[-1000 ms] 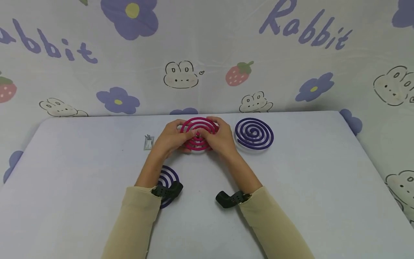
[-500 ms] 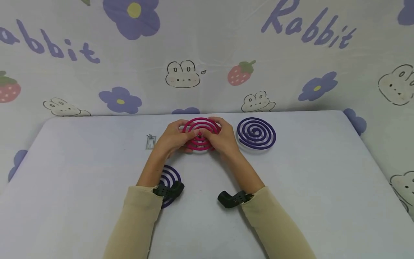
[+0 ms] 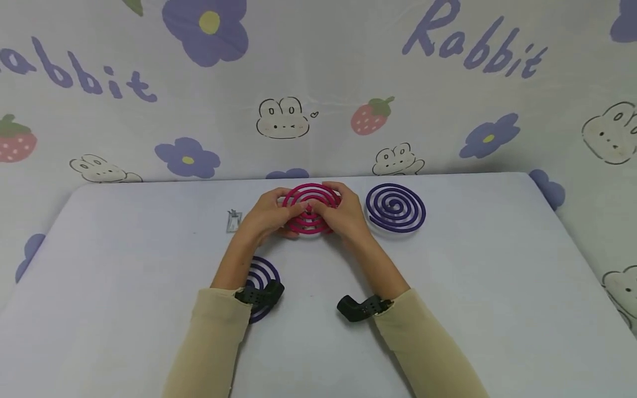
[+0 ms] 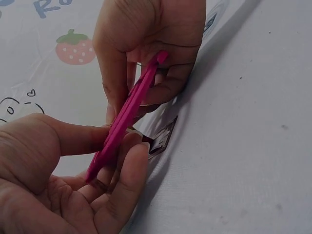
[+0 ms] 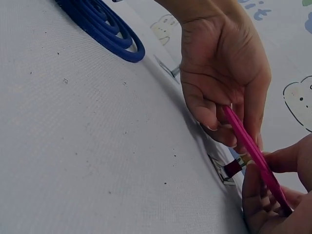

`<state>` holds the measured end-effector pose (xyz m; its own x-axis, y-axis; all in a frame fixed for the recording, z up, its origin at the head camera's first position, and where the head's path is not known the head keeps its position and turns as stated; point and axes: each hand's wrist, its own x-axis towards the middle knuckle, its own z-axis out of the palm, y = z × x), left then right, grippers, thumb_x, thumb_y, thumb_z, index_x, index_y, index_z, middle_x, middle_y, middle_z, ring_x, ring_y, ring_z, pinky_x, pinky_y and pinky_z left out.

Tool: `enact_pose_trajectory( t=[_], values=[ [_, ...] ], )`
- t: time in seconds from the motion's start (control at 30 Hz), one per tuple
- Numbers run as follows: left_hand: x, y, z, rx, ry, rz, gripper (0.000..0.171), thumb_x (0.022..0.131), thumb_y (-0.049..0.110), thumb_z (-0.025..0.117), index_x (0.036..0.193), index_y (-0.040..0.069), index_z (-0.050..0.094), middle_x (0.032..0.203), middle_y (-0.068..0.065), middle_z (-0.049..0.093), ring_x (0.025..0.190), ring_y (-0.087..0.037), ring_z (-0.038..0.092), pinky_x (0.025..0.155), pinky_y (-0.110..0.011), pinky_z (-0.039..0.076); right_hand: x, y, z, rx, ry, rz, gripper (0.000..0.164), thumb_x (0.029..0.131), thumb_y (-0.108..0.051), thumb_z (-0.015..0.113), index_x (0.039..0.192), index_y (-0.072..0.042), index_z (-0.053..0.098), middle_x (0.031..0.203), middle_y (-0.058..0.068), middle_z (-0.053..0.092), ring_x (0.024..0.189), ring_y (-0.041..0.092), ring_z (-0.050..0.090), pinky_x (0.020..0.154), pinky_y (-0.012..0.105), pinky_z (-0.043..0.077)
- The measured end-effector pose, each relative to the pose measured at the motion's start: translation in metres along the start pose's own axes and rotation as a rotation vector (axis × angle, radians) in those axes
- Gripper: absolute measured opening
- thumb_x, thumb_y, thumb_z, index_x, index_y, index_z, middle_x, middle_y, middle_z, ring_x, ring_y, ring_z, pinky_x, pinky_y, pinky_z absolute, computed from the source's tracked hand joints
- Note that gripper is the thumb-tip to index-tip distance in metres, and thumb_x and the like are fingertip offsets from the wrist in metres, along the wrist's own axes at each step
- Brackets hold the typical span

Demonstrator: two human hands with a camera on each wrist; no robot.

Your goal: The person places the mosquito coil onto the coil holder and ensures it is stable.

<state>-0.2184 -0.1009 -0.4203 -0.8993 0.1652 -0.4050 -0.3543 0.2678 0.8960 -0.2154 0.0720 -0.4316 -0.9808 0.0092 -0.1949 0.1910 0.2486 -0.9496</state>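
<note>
Nearest, a navy mosquito coil lies partly hidden under the left wrist, at seven o'clock from the held pink mosquito coil. The left hand and right hand pinch that pink coil equally closely, thumbs meeting at its centre, its disc roughly level just above the table; a metal coil stand sits directly beneath. Another metal stand lies at nine o'clock, a second navy coil at three. Compared with earlier frames, grip and layout are unchanged; only the head view has shifted slightly.
</note>
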Motion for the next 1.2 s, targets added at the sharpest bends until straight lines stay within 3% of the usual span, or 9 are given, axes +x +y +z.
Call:
enact_pose_trajectory(
  t=[0.33,0.63,0.83,1.2],
  values=[
    [-0.0022,0.0024,-0.0013,0.024,-0.011,-0.002,0.064,0.106,0.031,0.066,0.159,0.009,0.038,0.137,-0.024,0.066,0.096,-0.026,0.075,0.064,-0.03,0.066,-0.0006,-0.0013,-0.0019,-0.058,0.013,-0.029,0.062,0.097,-0.021,0.075,0.153,-0.01,0.052,0.142,0.019,0.063,0.129,0.032,0.064,0.112,0.047,0.057],
    [-0.007,0.0014,-0.0034,0.042,0.002,-0.008,0.065,0.105,0.034,0.067,0.159,0.009,0.04,0.144,-0.023,0.064,0.116,-0.038,0.073,0.066,-0.03,0.066,-0.0049,-0.0031,-0.0022,-0.163,0.019,-0.098,0.059,0.097,-0.021,0.075,0.15,-0.008,0.054,0.142,0.022,0.065,0.131,0.036,0.066,0.111,0.049,0.057],
    [-0.0059,0.0019,-0.0016,-0.006,-0.01,-0.002,0.062,0.105,0.026,0.068,0.158,0.008,0.042,0.147,-0.022,0.062,0.122,-0.038,0.071,0.071,-0.034,0.067,-0.0044,-0.0014,-0.0032,-0.119,0.015,-0.093,0.058,0.096,-0.019,0.078,0.149,-0.01,0.057,0.142,0.02,0.066,0.131,0.034,0.066,0.112,0.047,0.057],
    [-0.0059,0.007,-0.0026,0.021,0.009,0.007,0.06,0.104,0.025,0.069,0.156,0.009,0.045,0.143,-0.021,0.065,0.115,-0.036,0.073,0.07,-0.032,0.067,-0.0003,-0.004,-0.0035,-0.032,0.021,-0.061,0.058,0.094,-0.017,0.08,0.148,-0.013,0.059,0.139,0.016,0.067,0.126,0.03,0.066,0.106,0.047,0.06]
  ],
)
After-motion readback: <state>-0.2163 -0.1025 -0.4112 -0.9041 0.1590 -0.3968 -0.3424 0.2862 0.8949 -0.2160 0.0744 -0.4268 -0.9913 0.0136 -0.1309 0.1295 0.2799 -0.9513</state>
